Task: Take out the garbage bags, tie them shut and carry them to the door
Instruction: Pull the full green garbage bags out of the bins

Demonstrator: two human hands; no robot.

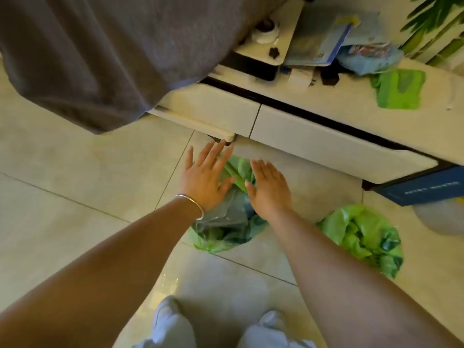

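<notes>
A green garbage bag [226, 227] sits on the tiled floor in front of a white cabinet, its mouth loose with clear plastic and dark waste showing. My left hand [204, 177], a silver bangle on its wrist, hovers flat and open over the bag's left side. Over the right side of the bag my right hand [270, 187] is spread the same way, holding nothing. A second green garbage bag [361, 237] lies crumpled on the floor to the right, apart from both hands.
A low white cabinet [326, 136] with drawers runs across behind the bags, cluttered with papers and a green cloth [399, 89]. A grey bedspread [100, 54] hangs at upper left. A blue box [421, 189] sticks out at right. My shoes [170, 322] stand on the pale tiles below.
</notes>
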